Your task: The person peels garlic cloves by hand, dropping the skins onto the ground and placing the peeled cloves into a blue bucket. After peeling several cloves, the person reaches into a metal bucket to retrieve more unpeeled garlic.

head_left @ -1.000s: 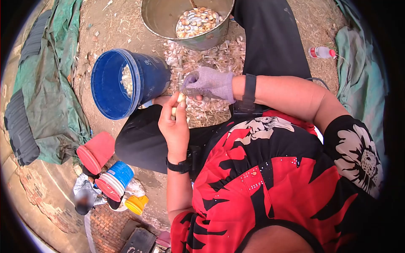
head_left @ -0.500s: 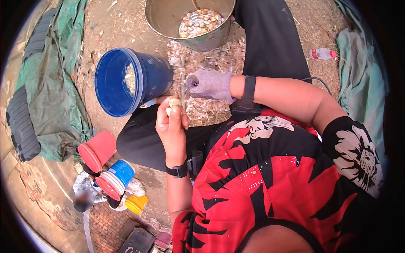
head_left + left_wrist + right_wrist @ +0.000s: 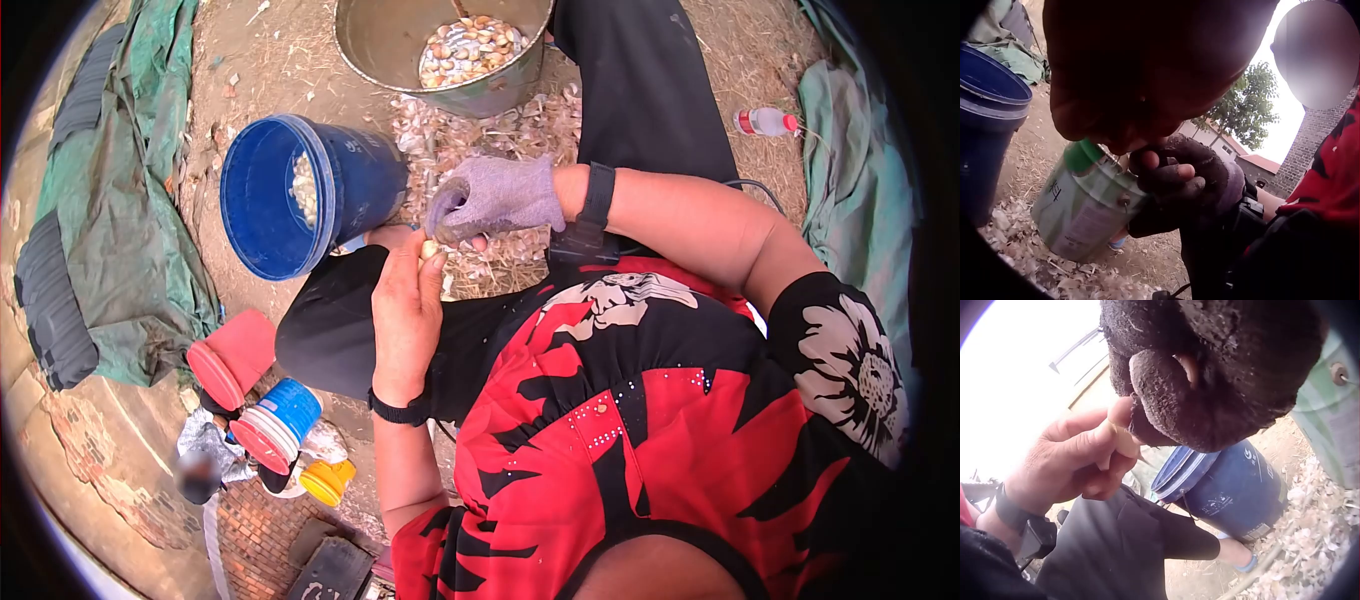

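Note:
My bare left hand (image 3: 405,310) pinches a pale garlic clove (image 3: 430,249) between thumb and fingers, beside the blue bucket. My right hand (image 3: 500,195), in a worn purple glove, meets it from the right with curled fingers. Close up in the right wrist view, the dark gloved fingers (image 3: 1163,397) pinch at the pale clove (image 3: 1126,444), against the fingertips of the left hand (image 3: 1075,456); part of the contact is hidden. Peeled cloves (image 3: 304,190) lie in the blue bucket (image 3: 350,190), and unpeeled ones (image 3: 470,50) in the metal pail (image 3: 480,97).
Papery skins (image 3: 510,255) cover the ground between the legs. A plastic bottle (image 3: 766,122) lies at the right. Red (image 3: 232,355), blue (image 3: 288,408) and yellow (image 3: 328,482) buckets are at lower left, near another person (image 3: 212,445). Green tarpaulins (image 3: 120,250) lie at both sides.
Half a second ago the hands were slightly apart, with pale cloves showing in the left fingers. The gloved hand has moved down to meet the left fingertips, and the left wrist has turned.

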`<state>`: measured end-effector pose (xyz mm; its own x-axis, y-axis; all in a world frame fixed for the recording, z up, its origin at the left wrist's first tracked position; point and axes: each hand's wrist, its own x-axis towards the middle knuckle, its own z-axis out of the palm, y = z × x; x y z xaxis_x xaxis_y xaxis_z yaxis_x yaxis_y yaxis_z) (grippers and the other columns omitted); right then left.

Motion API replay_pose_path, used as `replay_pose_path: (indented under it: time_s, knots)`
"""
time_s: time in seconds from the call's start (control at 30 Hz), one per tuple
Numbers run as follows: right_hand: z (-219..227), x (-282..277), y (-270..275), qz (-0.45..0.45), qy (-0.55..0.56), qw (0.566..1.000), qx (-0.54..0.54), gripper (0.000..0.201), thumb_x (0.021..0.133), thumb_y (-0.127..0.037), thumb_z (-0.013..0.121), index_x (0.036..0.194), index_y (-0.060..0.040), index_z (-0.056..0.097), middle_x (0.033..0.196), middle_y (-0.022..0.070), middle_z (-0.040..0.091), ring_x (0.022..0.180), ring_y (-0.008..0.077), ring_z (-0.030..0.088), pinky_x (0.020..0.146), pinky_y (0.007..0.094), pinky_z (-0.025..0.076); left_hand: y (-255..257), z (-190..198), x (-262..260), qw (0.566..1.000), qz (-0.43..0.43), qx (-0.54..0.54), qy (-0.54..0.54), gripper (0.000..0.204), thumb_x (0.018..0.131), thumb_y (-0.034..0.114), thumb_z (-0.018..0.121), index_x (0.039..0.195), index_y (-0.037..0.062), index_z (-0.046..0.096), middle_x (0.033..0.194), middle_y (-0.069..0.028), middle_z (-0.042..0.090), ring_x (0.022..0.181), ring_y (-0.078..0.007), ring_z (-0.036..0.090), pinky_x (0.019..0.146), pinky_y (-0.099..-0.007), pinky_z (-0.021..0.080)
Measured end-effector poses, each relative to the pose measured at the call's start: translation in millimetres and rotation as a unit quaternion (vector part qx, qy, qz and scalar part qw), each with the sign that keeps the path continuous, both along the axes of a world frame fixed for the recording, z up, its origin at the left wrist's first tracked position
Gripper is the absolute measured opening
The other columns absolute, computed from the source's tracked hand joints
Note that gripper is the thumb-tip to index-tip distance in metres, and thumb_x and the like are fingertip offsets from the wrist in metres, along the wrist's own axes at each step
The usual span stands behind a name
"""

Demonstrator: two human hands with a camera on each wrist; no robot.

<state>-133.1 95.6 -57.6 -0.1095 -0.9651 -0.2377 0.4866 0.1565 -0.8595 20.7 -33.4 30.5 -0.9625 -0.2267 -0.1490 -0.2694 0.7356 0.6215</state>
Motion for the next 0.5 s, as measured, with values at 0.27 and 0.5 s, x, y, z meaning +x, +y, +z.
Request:
replay_pose_path:
  time_s: [0.27,0.5]
  knots:
    - [2,5,-2,0.007,0.089,0.995,0.045,0.021,0.088,-0.023,0.064,0.091,-0.0024,0.069,0.074,0.0008,0.064,0.057,0.0078,0.058,0.052,0.0235,0.045,13,-13,0,0.997,0.030,0.012,0.066,0.027,0.097,0.008,0.055,0.122,-0.0021,0.057,0.105,-0.0245,0.064,0.096,-0.0419,0.063,0.082,-0.0431,0.050]
    - [5,11,2,0.006,-0.263,0.964,0.023,0.022,0.095,-0.026,0.059,0.104,-0.0068,0.065,0.081,0.0001,0.062,0.063,0.0050,0.057,0.050,0.0183,0.044,11,-12,17,0.980,0.134,0.149,0.011,0.027,0.103,0.013,0.049,0.128,0.0050,0.050,0.092,-0.0099,0.062,0.068,-0.0139,0.057,0.060,-0.0256,0.046]
